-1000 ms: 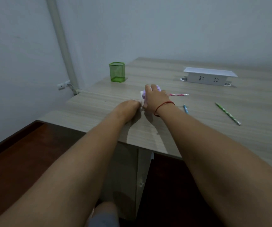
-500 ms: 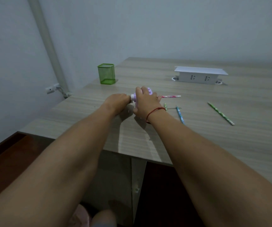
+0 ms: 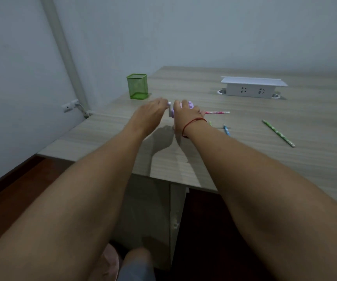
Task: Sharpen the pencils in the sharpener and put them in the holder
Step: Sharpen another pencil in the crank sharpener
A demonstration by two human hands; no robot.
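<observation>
Two bare forearms reach forward over a pale wood-grain surface (image 3: 315,138), and the hands meet near its left part. The left hand (image 3: 149,112) has its fingers curled, pinching the small pale crank handle (image 3: 169,107) at the side of a purple sharpener (image 3: 190,104). The right hand (image 3: 186,116), with a thin red string (image 3: 193,123) round its wrist, lies over the sharpener and grips it from above, hiding most of its body; only a knobbly purple top and a grey side plate show between the hands. A slim pink patterned pencil (image 3: 217,112) sticks out level from under the right hand, pointing right; its near end is hidden. Just beyond the left hand stands the holder (image 3: 137,86), a square green mesh cup, upright and apart from both hands. Right of the right wrist lie a blue pencil (image 3: 226,129) and the end of a green one (image 3: 210,123), both partly covered by the arm. Further right a green patterned pencil (image 3: 278,133) lies slantwise. At the back sits a white oblong socket box (image 3: 252,87). A pale pipe (image 3: 66,51) runs up the grey wall.
</observation>
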